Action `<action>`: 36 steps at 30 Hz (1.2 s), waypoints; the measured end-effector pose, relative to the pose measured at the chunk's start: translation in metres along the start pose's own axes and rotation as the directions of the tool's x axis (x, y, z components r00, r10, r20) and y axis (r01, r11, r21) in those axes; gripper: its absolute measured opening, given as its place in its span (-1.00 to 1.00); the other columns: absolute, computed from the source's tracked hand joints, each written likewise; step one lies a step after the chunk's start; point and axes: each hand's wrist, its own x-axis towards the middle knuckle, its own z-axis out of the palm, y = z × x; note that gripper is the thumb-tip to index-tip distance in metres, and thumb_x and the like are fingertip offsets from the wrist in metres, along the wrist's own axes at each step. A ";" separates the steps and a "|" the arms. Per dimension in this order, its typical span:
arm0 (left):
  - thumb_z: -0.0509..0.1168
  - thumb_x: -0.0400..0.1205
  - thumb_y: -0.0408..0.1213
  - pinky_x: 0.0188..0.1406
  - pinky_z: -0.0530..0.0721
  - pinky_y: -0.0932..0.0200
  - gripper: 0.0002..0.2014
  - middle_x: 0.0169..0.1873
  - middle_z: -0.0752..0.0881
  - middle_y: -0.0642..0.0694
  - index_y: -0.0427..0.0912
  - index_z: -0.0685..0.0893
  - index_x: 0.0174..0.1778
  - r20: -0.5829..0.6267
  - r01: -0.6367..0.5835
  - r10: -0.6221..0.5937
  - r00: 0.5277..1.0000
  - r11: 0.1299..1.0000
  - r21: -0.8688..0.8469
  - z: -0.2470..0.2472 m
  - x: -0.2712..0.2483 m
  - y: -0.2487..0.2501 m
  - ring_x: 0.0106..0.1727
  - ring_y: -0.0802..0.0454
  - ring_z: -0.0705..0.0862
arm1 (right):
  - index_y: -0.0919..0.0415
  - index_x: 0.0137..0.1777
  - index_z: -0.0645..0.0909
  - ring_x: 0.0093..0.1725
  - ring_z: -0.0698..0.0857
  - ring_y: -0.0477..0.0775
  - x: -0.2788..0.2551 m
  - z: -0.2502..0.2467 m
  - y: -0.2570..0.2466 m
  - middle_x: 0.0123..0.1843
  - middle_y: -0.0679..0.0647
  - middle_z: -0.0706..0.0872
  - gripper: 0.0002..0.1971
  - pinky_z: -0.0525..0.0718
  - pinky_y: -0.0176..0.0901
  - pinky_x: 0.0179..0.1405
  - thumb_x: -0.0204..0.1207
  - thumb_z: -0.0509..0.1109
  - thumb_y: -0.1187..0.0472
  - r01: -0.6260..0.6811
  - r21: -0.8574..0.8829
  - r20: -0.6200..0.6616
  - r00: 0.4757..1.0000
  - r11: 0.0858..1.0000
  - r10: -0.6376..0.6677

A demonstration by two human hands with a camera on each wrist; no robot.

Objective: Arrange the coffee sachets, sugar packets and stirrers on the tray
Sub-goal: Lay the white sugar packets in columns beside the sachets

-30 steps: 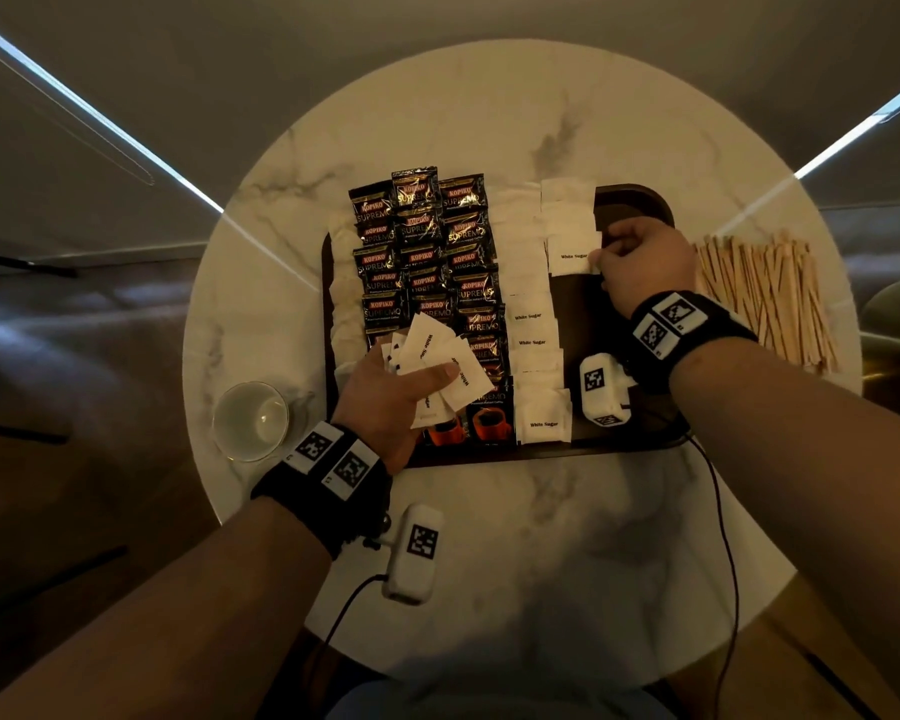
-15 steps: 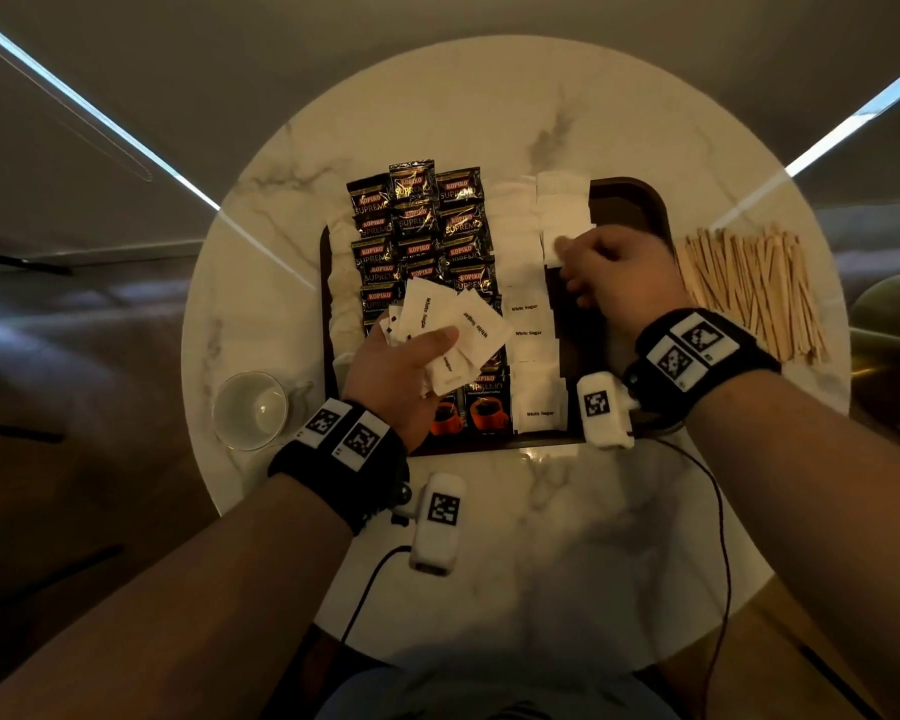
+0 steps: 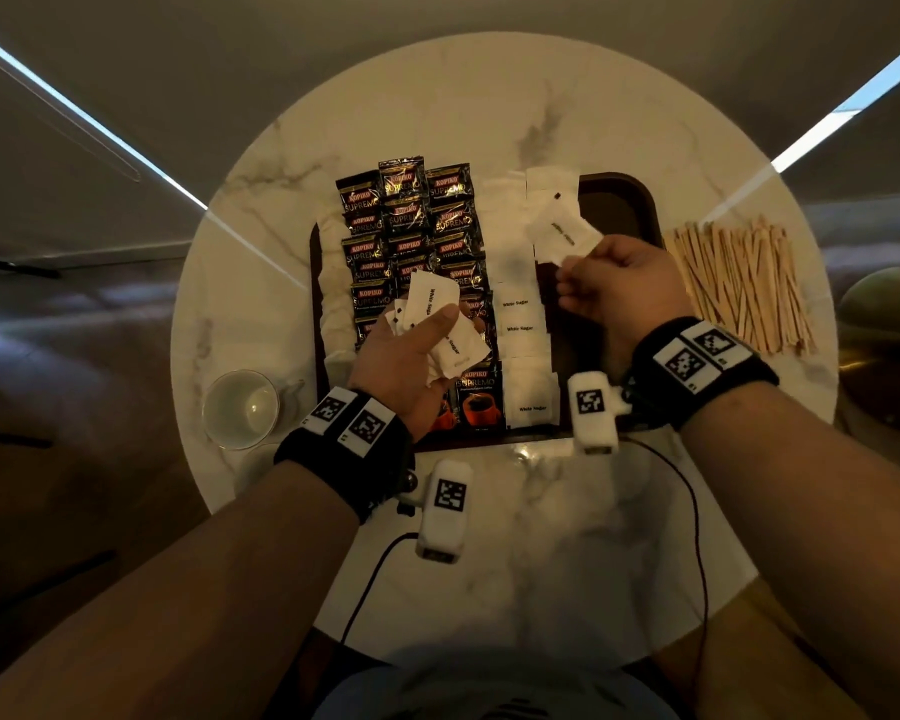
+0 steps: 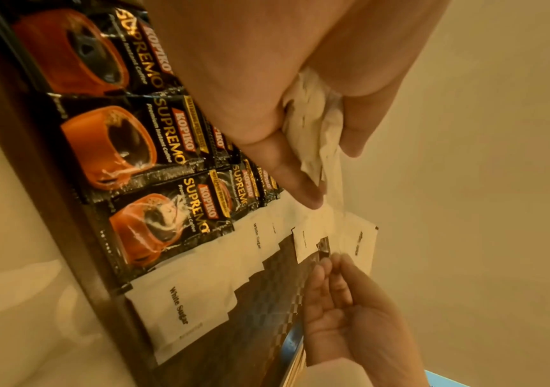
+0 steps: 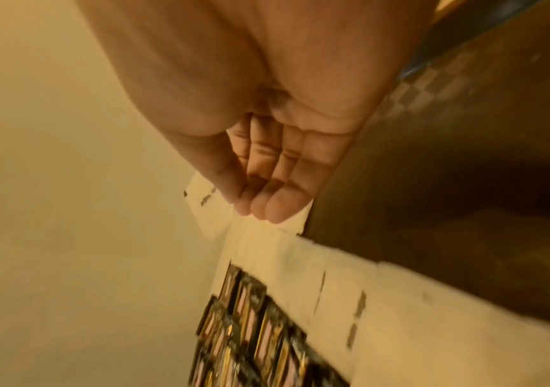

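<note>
A dark wooden tray (image 3: 619, 210) lies on a round marble table. Black Kopiko coffee sachets (image 3: 411, 220) fill its left half in three columns, and white sugar packets (image 3: 520, 324) run in columns beside them. My left hand (image 3: 437, 324) hovers over the sachets and grips a fanned bunch of sugar packets (image 4: 313, 125). My right hand (image 3: 567, 275) is over the tray's right half. Its thumb and fingertips pinch one tilted sugar packet (image 3: 562, 233) at the far end of the second sugar column. Wooden stirrers (image 3: 739, 283) lie in a heap on the table, right of the tray.
A white cup (image 3: 240, 407) stands on the table left of the tray. The tray's right strip (image 4: 267, 301) shows bare dark wood. A cable (image 3: 697, 511) trails over the near table edge. A rounded object (image 3: 889, 324) sits beyond the table at right.
My right hand has shifted a little left along the far sugar column, and the packet in its fingertips now sits tilted. The left hand keeps its bunch and has moved slightly farther out.
</note>
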 end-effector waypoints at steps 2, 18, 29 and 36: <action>0.42 0.71 -0.40 0.26 0.77 -0.34 -0.63 0.02 0.88 -0.22 -0.17 0.61 0.44 -0.009 0.001 -0.001 1.000 1.000 0.016 -0.005 0.002 -0.003 0.18 -0.21 0.85 | 0.35 0.08 0.72 -0.07 0.85 0.13 0.007 -0.011 -0.005 -0.10 0.17 0.86 -0.89 0.88 0.01 0.02 0.60 0.53 0.36 -0.017 0.005 -0.015 1.000 1.000 0.017; 0.66 0.45 -0.27 0.22 0.79 -0.36 -0.54 0.11 0.88 -0.17 -0.07 0.70 0.25 0.162 -0.156 0.107 0.981 0.930 0.332 0.017 -0.002 -0.001 0.18 -0.21 0.86 | -0.08 0.12 0.59 -0.08 0.87 0.30 -0.023 0.013 -0.019 -0.07 0.02 0.89 -0.66 0.82 0.40 0.07 0.47 0.52 0.32 0.449 -0.547 0.572 0.817 0.706 -0.076; 0.50 0.62 -0.50 -0.09 0.87 -0.14 -0.67 0.04 0.86 -0.17 -0.13 0.65 0.22 0.010 -0.081 0.080 0.997 0.993 0.088 0.014 0.004 -0.004 0.01 -0.13 0.88 | 0.41 0.20 0.69 -0.08 0.88 0.11 -0.034 0.016 0.010 0.03 0.27 0.89 -0.75 0.88 -0.07 -0.18 0.57 0.57 0.38 -0.029 -0.064 0.309 0.950 0.998 0.048; 0.53 0.63 -0.29 0.11 0.83 -0.26 -0.54 0.16 0.86 -0.22 -0.16 0.63 0.45 -0.033 0.069 -0.070 0.997 0.997 -0.035 -0.005 0.000 -0.003 0.22 -0.22 0.84 | 0.06 0.17 0.76 0.04 0.89 0.10 0.022 -0.017 0.009 0.07 0.05 0.87 -0.86 0.89 -0.04 -0.02 0.65 0.53 0.21 0.030 -0.238 -0.124 0.990 0.971 -0.061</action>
